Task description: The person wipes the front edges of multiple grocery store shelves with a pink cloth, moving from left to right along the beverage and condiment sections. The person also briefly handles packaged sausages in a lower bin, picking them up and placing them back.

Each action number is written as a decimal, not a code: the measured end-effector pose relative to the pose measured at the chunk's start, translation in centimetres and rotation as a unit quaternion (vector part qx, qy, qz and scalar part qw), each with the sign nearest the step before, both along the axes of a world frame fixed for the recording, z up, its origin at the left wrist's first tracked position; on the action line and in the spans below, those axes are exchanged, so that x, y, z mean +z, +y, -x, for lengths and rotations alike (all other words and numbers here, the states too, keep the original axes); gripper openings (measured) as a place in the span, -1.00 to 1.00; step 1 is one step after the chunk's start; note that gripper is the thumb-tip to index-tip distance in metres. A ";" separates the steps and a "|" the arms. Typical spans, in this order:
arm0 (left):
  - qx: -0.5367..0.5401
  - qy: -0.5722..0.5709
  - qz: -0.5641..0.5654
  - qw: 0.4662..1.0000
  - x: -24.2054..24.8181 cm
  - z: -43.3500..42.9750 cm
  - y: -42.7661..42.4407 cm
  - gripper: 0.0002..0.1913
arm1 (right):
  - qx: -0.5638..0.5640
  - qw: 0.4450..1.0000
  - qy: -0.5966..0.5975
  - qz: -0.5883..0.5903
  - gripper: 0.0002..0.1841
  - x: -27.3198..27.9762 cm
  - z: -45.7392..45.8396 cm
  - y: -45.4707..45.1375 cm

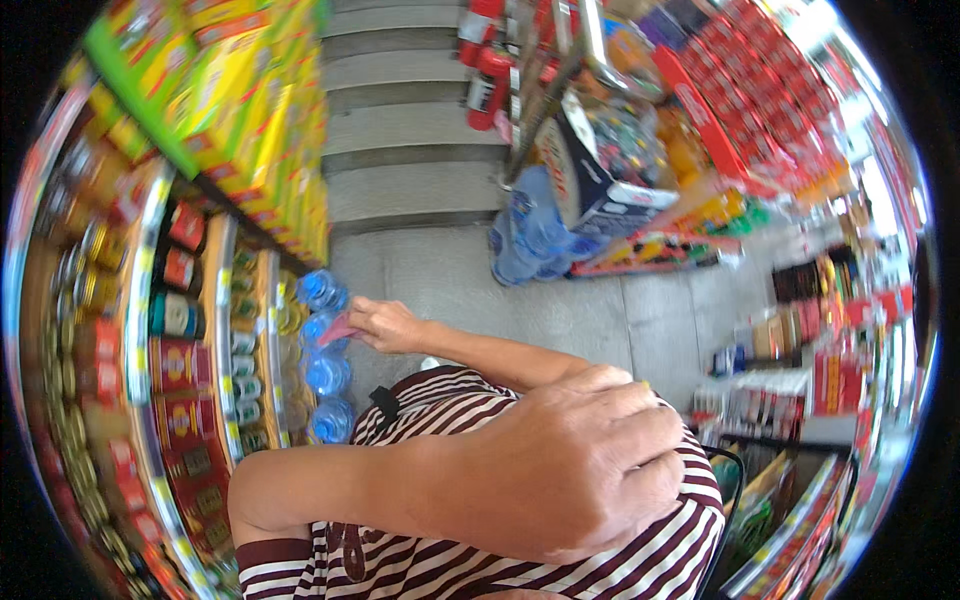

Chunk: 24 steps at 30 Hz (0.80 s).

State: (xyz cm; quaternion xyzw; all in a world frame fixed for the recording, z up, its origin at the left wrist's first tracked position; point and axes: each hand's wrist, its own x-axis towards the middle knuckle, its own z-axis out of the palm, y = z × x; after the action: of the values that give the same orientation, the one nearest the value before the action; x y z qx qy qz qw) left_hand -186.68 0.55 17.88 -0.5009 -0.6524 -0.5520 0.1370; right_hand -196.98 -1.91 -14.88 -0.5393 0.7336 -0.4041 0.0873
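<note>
A pink cloth (339,328) is pinched in my right hand (386,327), which reaches across to the left. The cloth overlaps one of several large clear-plastic water bottles with blue tops (327,373), lined up at the foot of the shelving; contact cannot be told. My left forearm crosses in front of my striped shirt (420,559). At its end, my left hand (592,465) shows its back, with the fingers curled near my right upper arm. The palm is hidden, so whether it grips anything cannot be seen.
Store shelves (139,300) with jars and red boxes line the left, below stacked yellow-green cartons (247,112). Grey steps (412,120) rise ahead. Fire extinguishers (489,86), blue water jugs (529,232) and an open carton (570,169) stand by a metal rail (544,112).
</note>
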 end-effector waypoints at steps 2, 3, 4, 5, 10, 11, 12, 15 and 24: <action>-0.062 -0.022 0.014 0.998 -0.6 2.8 1.4 -0.73 | -0.106 0.994 -0.023 -0.017 -0.75 -1.5 2.6 4.1; -0.086 -0.029 0.031 0.995 -1.0 3.9 2.0 -0.74 | -0.147 0.988 -0.034 -0.027 -0.75 -2.4 3.4 5.7; -0.122 -0.033 0.045 0.991 -1.4 4.9 2.7 -0.75 | -0.187 0.981 -0.046 -0.028 -0.76 -3.9 4.2 7.7; -0.152 -0.042 0.051 0.986 -2.0 5.6 3.3 -0.76 | -0.226 0.970 -0.064 -0.064 -0.75 -4.5 4.4 9.6; -0.266 -0.053 0.059 0.961 -4.5 8.6 6.7 -0.81 | -0.426 0.885 -0.123 -0.141 -0.78 -8.3 1.5 19.7; -0.278 -0.050 0.067 0.957 -4.9 9.2 7.2 -0.81 | -0.460 0.863 -0.142 -0.157 -0.76 -9.6 0.1 21.5; -0.292 -0.049 0.066 0.953 -5.0 9.7 7.8 -0.82 | -0.500 0.833 -0.165 -0.169 -0.74 -11.0 -1.6 23.7; -0.316 -0.052 0.093 0.943 -4.8 10.2 7.9 -0.82 | -0.566 0.727 -0.259 -0.291 -0.67 -17.2 -7.0 29.2; -0.277 -0.073 0.184 0.940 -6.4 13.6 2.9 -0.79 | -0.647 0.440 -0.593 -0.190 -0.76 -12.7 -15.9 29.5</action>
State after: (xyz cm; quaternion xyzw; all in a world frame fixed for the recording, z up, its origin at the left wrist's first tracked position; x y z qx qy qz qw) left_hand -200.25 3.50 11.47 -0.6366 -0.5858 -0.4740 -0.1642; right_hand -181.11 27.57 -27.56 0.4937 0.6966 -0.4150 0.3143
